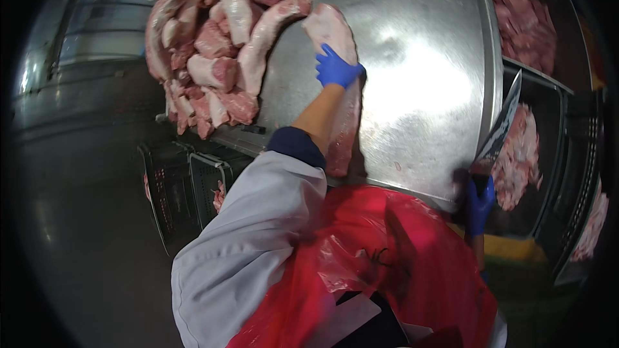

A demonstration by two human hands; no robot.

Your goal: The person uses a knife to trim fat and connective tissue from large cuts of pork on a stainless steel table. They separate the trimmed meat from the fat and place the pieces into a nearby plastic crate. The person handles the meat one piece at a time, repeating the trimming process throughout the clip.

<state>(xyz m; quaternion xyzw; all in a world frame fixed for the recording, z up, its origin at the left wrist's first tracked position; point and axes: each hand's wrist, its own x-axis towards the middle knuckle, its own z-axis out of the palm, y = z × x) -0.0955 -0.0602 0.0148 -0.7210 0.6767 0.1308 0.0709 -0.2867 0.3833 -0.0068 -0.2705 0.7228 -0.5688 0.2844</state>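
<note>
A long, pale strip of meat [343, 132] with a fatty surface lies lengthwise on the metal table [412, 38]. Across its upper half rests my left hand [338, 67] in a blue glove, fingers and thumb over its two sides, gripping it. To the right, past the table's raised edge, my right hand [479, 203], also gloved in blue, is closed round the handle of a knife [501, 125]. The long blade points up and away, above a black crate. Left of the strip, a heap of meat pieces [216, 42] covers the table's far left.
On the right, a black crate [548, 93] holds pale trimmings [516, 161], and a farther bin holds pink meat [525, 29]. More trimmings [592, 229] show at the far right. Black crates [173, 187] stand below the table's left edge. A red apron [387, 245] covers my front.
</note>
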